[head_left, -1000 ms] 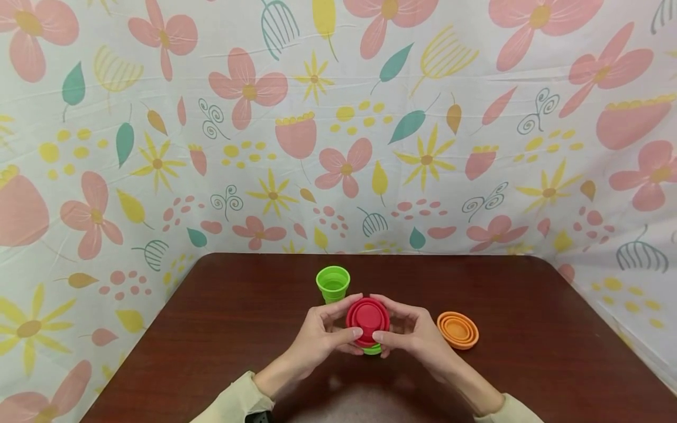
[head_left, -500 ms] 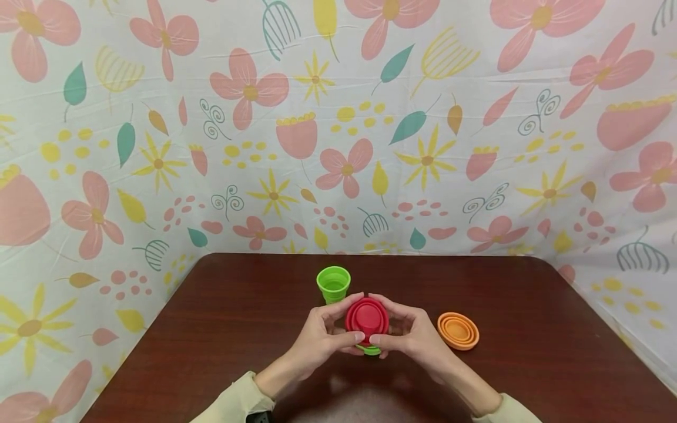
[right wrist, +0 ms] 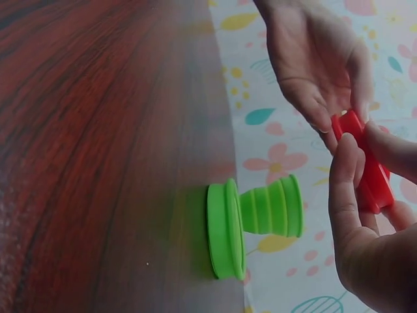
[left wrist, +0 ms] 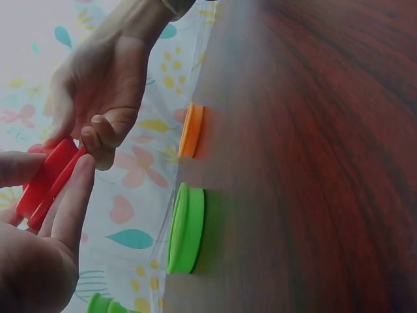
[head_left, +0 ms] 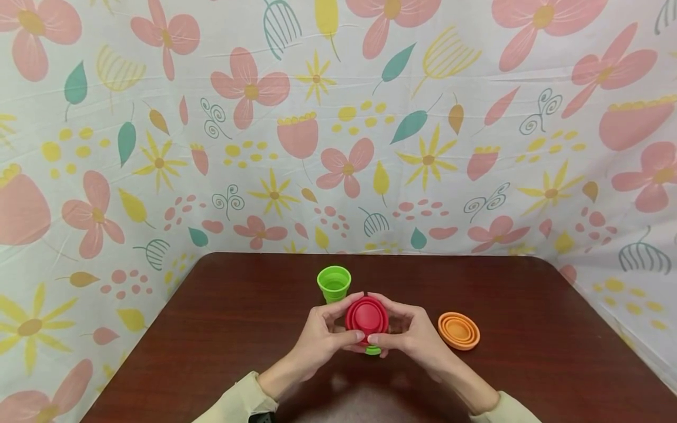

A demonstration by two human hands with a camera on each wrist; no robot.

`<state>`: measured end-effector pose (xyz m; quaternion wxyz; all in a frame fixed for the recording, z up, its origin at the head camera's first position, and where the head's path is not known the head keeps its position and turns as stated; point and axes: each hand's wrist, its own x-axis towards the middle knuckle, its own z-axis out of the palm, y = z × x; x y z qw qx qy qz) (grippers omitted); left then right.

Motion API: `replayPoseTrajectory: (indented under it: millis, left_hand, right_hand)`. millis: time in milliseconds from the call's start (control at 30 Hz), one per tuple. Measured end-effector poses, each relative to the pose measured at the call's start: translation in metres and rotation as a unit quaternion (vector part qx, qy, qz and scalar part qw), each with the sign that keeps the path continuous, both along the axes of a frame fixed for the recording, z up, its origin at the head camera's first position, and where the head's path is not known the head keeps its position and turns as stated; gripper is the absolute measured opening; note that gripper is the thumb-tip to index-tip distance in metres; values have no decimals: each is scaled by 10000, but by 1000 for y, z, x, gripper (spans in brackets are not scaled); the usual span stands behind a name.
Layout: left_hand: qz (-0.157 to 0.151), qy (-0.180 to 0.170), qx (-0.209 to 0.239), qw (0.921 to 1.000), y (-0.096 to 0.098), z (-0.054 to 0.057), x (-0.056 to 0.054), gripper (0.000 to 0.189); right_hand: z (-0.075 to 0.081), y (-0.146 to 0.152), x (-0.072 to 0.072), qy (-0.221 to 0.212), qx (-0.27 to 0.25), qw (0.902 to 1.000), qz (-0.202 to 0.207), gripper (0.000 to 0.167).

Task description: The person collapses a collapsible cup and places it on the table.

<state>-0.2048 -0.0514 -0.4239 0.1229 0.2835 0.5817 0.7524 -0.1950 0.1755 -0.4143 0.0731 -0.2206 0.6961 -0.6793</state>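
Both hands hold a red collapsible cup [head_left: 367,316], folded flat with its ringed side toward the head camera. My left hand [head_left: 315,336] grips its left edge, thumb on the near side and fingers behind the rim. On the opposite edge, my right hand [head_left: 414,336] grips it the same way, the two thumb tips close together. Both wrist views show the red cup [right wrist: 366,166] held up off the table. A folded green collapsible cup [left wrist: 187,228] lies on the table below it, mostly hidden by the hands in the head view.
A second green cup [head_left: 334,282], extended upright, stands behind the hands. To the right, an orange collapsible cup [head_left: 458,331] lies folded flat. The dark wooden table [head_left: 238,294] ends at a flower-patterned cloth [head_left: 349,223] at the back and sides.
The thumbs have drawn slightly closer together on the near edge of the red cup, and its tilt has shifted a little. Both hands stay in nearly the same place.
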Motion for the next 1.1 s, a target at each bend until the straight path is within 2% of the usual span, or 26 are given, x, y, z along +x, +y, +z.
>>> replayPoseTrajectory:
  millis: [167, 367, 567, 667, 800, 1100]
  left_hand:
    - [160, -123, 98, 9997, 4, 1, 2, 70]
    - [529, -290, 73, 9982, 9, 1, 4, 71]
    - [936, -290, -120, 9951, 14, 1, 4, 69]
    - [1028, -288, -166, 9941, 15, 1, 4, 67]
    - [859, -310, -118, 9957, 12, 1, 1, 66]
    - [-83, -60, -80, 9999, 1, 4, -5, 69]
  right_hand:
    - [0, -1, -1, -101, 56, 9999, -119, 72]
    - [0, -1, -1, -160, 117, 9995, -264, 71]
    - [1, -3, -1, -226, 182, 9986, -442, 68]
    - [1, -2, -2, -215, 180, 9986, -447, 68]
    - [1, -1, -3, -131, 161, 9991, -358, 67]
    - [1, 6, -4, 56, 165, 9997, -160, 69]
